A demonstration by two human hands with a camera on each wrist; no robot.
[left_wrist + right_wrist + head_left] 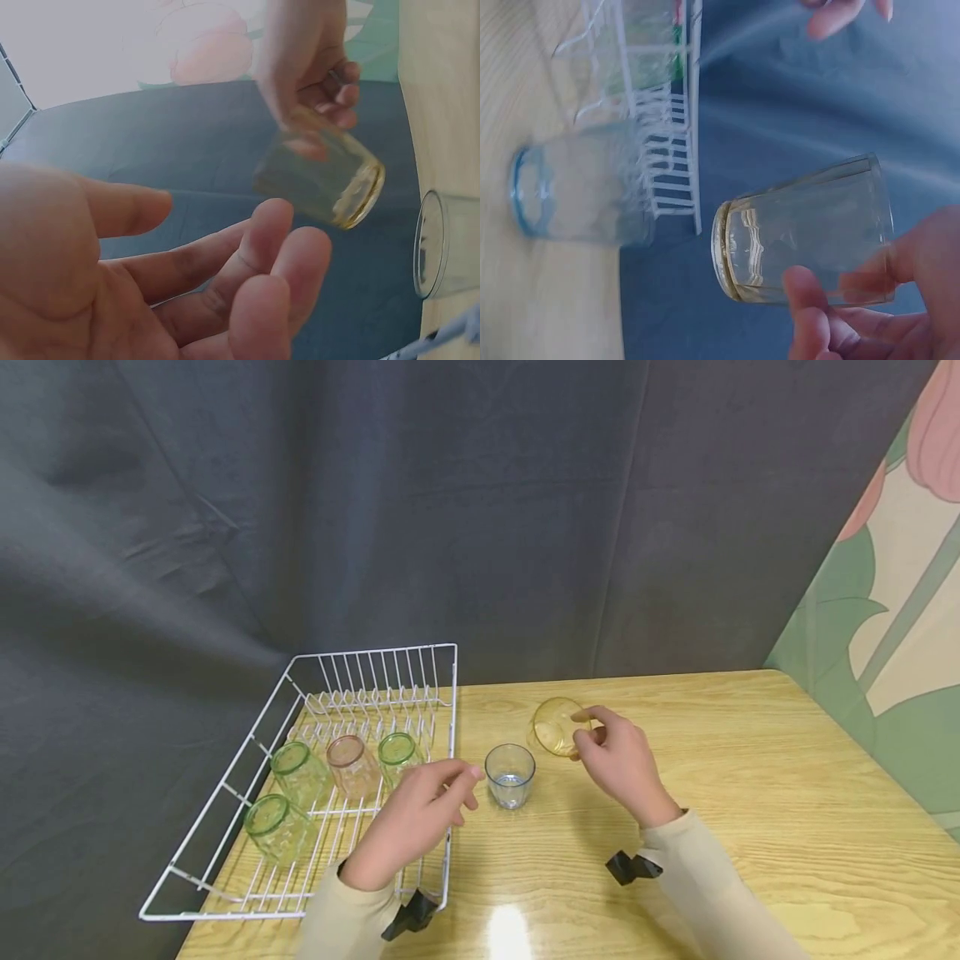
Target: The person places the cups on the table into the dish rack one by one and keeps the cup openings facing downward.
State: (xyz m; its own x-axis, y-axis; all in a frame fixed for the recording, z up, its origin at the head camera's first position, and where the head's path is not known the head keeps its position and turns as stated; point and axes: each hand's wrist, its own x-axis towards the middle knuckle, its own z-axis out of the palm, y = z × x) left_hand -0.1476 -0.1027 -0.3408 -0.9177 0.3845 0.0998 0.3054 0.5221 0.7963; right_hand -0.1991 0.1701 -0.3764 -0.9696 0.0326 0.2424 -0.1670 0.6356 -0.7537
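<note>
My right hand (618,762) pinches a yellow-tinted glass tumbler (557,727) near its rim, between thumb and fingers. The right wrist view shows this tumbler (802,232) tilted on its side, its thick base pointing away from the hand; in the left wrist view it hangs above the table. A pale blue tumbler (510,777) stands upright on the table between the two hands. My left hand (416,806) hovers over the rack's right side, just left of the blue tumbler, fingers loosely bent around nothing.
A white wire dish rack (447,860) occupies the table's left side. Upside down in it are a pink tumbler (354,768) and three green ones, including one at the front left (281,831). Behind the wooden table (750,760) hangs a dark curtain (510,527).
</note>
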